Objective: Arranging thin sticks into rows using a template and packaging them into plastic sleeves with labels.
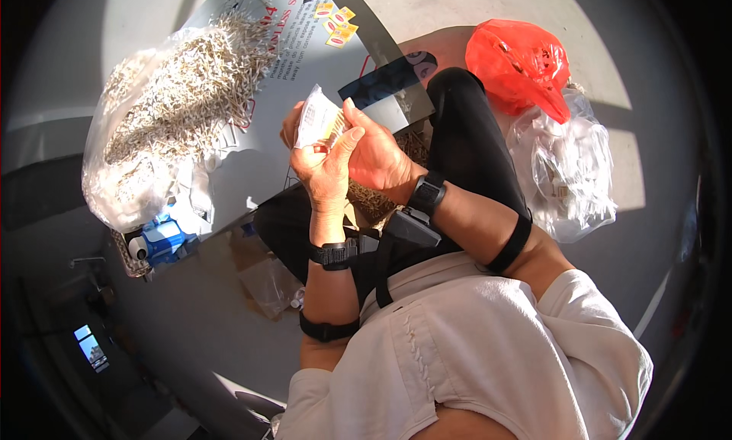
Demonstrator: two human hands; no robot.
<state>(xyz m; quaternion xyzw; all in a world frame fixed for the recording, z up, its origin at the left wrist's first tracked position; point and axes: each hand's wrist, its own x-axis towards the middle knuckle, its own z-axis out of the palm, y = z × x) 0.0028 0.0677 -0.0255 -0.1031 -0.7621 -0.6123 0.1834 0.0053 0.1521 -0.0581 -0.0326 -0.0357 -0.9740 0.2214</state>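
A small clear packet point(321, 121) with white and yellow inside is held up over the near edge of the grey sheet-covered table point(267, 146). My left hand point(319, 165) grips its lower end, thumb bent toward the right. Against the packet's right side is my right hand point(379, 152), with its thumb raised at the edge and its fingers partly hidden. What exactly the packet contains is too small to make out. Left of my hands, a heap of small pale sticks point(191, 81) spills from a large clear plastic bag point(103, 165). Several yellow cards point(341, 34) lie farther off.
At right, a red plastic bag point(515, 62) sits beside a clear bag of white items point(564, 165). A blue and white package point(162, 240) stands at the table's left corner. Between my legs are more pale sticks point(374, 203). Cardboard point(255, 264) lies below on the floor.
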